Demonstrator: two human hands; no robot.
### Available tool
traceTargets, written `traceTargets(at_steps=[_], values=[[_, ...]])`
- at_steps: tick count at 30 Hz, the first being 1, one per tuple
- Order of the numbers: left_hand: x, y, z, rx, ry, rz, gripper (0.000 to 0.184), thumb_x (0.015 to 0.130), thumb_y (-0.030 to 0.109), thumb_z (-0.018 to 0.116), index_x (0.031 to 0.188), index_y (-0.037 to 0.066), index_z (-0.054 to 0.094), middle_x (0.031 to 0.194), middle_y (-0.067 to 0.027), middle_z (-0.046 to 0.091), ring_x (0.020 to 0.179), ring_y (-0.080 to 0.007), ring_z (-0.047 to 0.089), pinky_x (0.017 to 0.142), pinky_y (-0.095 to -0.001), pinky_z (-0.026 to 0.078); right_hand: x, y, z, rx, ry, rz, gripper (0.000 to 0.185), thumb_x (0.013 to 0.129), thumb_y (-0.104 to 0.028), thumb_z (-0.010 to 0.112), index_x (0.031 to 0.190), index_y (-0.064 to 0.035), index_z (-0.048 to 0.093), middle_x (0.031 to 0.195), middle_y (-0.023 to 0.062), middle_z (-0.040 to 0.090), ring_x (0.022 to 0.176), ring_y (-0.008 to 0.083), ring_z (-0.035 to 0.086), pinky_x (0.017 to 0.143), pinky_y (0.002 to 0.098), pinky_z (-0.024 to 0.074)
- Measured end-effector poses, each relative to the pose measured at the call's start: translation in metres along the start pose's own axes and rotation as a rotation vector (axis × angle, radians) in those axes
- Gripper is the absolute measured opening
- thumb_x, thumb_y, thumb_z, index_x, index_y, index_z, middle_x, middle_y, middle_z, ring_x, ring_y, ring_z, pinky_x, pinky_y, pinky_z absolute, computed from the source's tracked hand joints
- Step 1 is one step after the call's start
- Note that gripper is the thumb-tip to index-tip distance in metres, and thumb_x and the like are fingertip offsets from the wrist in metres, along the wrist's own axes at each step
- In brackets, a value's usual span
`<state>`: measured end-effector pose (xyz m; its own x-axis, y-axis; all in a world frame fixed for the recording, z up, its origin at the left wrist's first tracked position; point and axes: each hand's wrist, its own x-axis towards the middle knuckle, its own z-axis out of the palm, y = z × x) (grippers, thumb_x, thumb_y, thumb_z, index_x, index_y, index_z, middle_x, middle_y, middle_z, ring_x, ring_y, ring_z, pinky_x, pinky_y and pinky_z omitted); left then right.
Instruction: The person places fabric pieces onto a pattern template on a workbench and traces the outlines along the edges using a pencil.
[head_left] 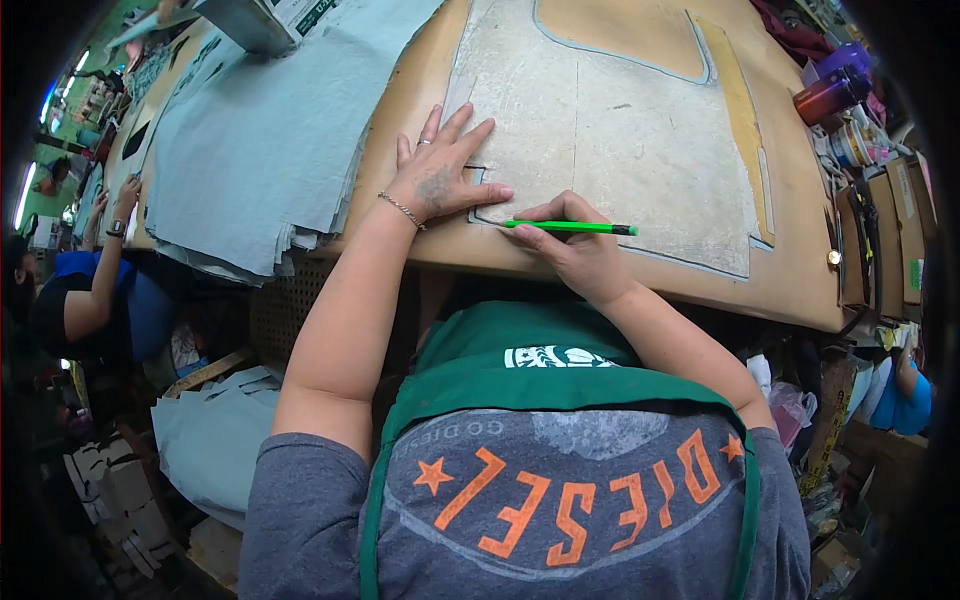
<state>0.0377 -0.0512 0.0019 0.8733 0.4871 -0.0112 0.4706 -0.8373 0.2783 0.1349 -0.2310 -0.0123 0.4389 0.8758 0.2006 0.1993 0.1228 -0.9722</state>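
My right hand (572,248) pinches a green pencil (575,228), its point at the lower left edge of a large pale template (640,160). Spread out, my left hand (445,172) presses on the template's left edge, thumb pointing right toward the pencil. The template is a worn, flat sheet with a big rounded cutout along its far side. Under it lies tan material (790,275), and a dark line runs beside part of the template's edge. A yellow strip (738,115) borders the template on the right.
A stack of light blue-grey sheets (270,140) covers the table's left, with a metal block (247,25) on top. A dark red tumbler (832,95) and cardboard boxes (880,230) stand at the right. Another person's arm (105,255) reaches in at far left.
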Motion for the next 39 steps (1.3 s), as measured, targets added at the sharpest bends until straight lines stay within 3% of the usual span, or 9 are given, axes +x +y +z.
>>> traceTargets(at_steps=[10, 13, 14, 19, 25, 28, 34, 37, 39], values=[[0.0, 0.002, -0.004, 0.064, -0.029, 0.008, 0.098, 0.051, 0.068, 0.062, 0.132, 0.021, 0.033, 0.142, -0.0082, 0.017, 0.131, -0.0328, 0.008, 0.094, -0.0644, 0.011, 0.006, 0.004, 0.002, -0.107, 0.004, -0.039, 0.022, 0.074, -0.013, 0.067, 0.073, -0.0019, 0.048, 0.071, 0.0095, 0.059, 0.071, 0.014, 0.059, 0.059, 0.0279, 0.0457], [0.0, 0.006, -0.006, 0.055, -0.043, -0.005, 0.098, 0.05, 0.065, 0.065, 0.132, 0.021, 0.033, 0.142, -0.0072, 0.017, 0.131, -0.0323, 0.008, 0.095, -0.0643, 0.01, -0.007, 0.003, -0.034, -0.072, 0.077, -0.051, 0.021, 0.073, -0.011, 0.066, 0.072, -0.0017, 0.047, 0.07, 0.0091, 0.057, 0.079, 0.0161, 0.06, 0.061, 0.027, 0.0467], [0.001, 0.007, -0.007, 0.051, -0.053, -0.004, 0.098, 0.05, 0.064, 0.066, 0.132, 0.021, 0.033, 0.142, -0.0069, 0.017, 0.131, -0.0321, 0.008, 0.095, -0.0643, 0.01, -0.014, 0.0, -0.053, -0.091, 0.054, 0.012, 0.019, 0.073, -0.009, 0.066, 0.072, -0.0026, 0.048, 0.073, 0.0077, 0.057, 0.089, 0.019, 0.059, 0.069, 0.0282, 0.0469], [0.001, 0.01, -0.009, 0.043, -0.081, -0.026, 0.099, 0.049, 0.059, 0.07, 0.132, 0.021, 0.032, 0.142, -0.0059, 0.017, 0.131, -0.0311, 0.007, 0.094, -0.0644, 0.01, -0.055, -0.009, -0.152, 0.003, 0.161, 0.209, 0.015, 0.073, -0.004, 0.064, 0.072, -0.0054, 0.049, 0.078, 0.0052, 0.059, 0.098, 0.0228, 0.055, 0.084, 0.033, 0.0416], [0.003, 0.007, -0.008, 0.04, -0.098, -0.017, 0.099, 0.049, 0.058, 0.07, 0.133, 0.022, 0.03, 0.142, -0.0055, 0.015, 0.132, -0.0313, 0.007, 0.095, -0.0641, 0.01, -0.092, -0.006, -0.231, 0.014, 0.3, 0.234, 0.014, 0.074, 0.0, 0.061, 0.072, -0.0062, 0.048, 0.076, 0.0075, 0.06, 0.099, 0.0242, 0.055, 0.087, 0.0332, 0.0402], [0.003, 0.008, -0.008, 0.039, -0.097, -0.018, 0.099, 0.05, 0.058, 0.07, 0.133, 0.023, 0.03, 0.142, -0.0055, 0.015, 0.131, -0.0315, 0.007, 0.095, -0.0643, 0.01, -0.099, -0.006, -0.248, 0.065, 0.352, 0.215, 0.015, 0.074, -0.001, 0.061, 0.071, -0.0062, 0.047, 0.076, 0.0087, 0.061, 0.097, 0.0238, 0.056, 0.087, 0.0338, 0.0407], [0.003, 0.008, -0.008, 0.038, -0.091, -0.02, 0.098, 0.05, 0.058, 0.07, 0.133, 0.023, 0.03, 0.142, -0.0058, 0.016, 0.131, -0.032, 0.007, 0.095, -0.0643, 0.01, -0.105, -0.013, -0.26, 0.073, 0.517, 0.278, 0.015, 0.076, -0.001, 0.06, 0.074, -0.0061, 0.046, 0.075, 0.0105, 0.06, 0.087, 0.0213, 0.061, 0.074, 0.0279, 0.0476], [0.003, 0.009, -0.008, 0.034, -0.094, -0.029, 0.097, 0.051, 0.059, 0.069, 0.132, 0.022, 0.031, 0.142, -0.0062, 0.016, 0.131, -0.0321, 0.008, 0.095, -0.0638, 0.01, -0.114, -0.026, -0.255, 0.166, 0.663, 0.192, 0.014, 0.077, -0.001, 0.059, 0.076, -0.0065, 0.045, 0.076, 0.0103, 0.06, 0.083, 0.0199, 0.062, 0.066, 0.024, 0.0485], [0.002, 0.005, -0.01, 0.013, -0.111, -0.018, 0.096, 0.052, 0.058, 0.069, 0.132, 0.021, 0.032, 0.143, -0.0074, 0.015, 0.131, -0.0328, 0.007, 0.095, -0.0632, 0.01, -0.106, -0.024, -0.229, 0.167, 0.625, 0.138, 0.011, 0.08, -0.004, 0.058, 0.081, -0.007, 0.047, 0.079, 0.0078, 0.059, 0.078, 0.0166, 0.061, 0.063, 0.0225, 0.0468]])
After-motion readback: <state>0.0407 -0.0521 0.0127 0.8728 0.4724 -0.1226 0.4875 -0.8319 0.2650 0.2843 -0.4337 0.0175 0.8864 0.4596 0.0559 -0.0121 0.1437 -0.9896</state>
